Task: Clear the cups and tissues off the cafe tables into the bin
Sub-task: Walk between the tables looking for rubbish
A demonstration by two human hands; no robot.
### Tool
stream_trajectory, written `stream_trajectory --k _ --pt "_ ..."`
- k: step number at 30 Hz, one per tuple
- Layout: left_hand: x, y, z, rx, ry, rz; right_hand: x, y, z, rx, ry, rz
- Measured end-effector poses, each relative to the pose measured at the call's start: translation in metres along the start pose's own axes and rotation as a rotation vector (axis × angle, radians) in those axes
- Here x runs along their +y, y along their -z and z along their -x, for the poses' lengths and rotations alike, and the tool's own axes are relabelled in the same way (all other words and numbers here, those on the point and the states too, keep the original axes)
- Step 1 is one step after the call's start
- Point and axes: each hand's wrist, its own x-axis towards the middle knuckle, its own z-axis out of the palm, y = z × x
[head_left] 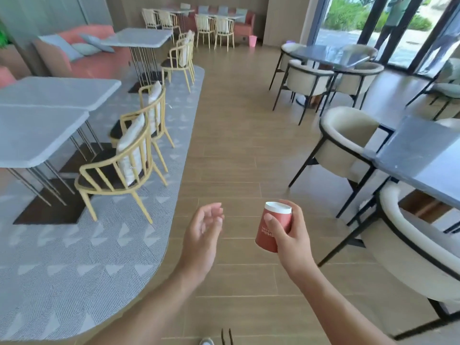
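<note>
head view | cups: one red cup is held above the wooden floor, clamped between thumb and fingers of the right hand | left hand: held beside it, apart from the cup, fingers loosely spread, nothing gripped | bins: one pink bin is seen far off by the back wall

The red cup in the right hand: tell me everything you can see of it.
The red paper cup is tapered, with a white band at its upper end and white print that reads upside down, so it seems inverted. It tilts slightly, held in mid-air over the wooden floor. The right hand grips it, thumb across the front, fingers behind. The left hand is beside it, apart. Contents cannot be seen.
</note>
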Motion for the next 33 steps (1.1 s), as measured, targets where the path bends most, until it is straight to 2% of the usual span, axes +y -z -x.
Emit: stream_trajectory --k 9,15,22,33 --pt "-0.022 -0.053 -0.221 -0.054 -0.002 -0.032 0.001 -0.032 -0.219 0.057 0.004 -0.028" --pt "-0.05 -0.122 -0.38 -0.046 -0.009 -0.055 0.014 -0.029 -0.398 0.026 0.002 -0.047" --pt "-0.049 -0.206 -0.55 0.0 -0.008 -0.058 -0.014 -0.021 -0.598 -0.041 0.006 -0.001" --pt "-0.071 -0.269 -0.806 -0.009 0.027 0.014 -0.012 -0.065 -0.858 -0.054 -0.005 0.019"
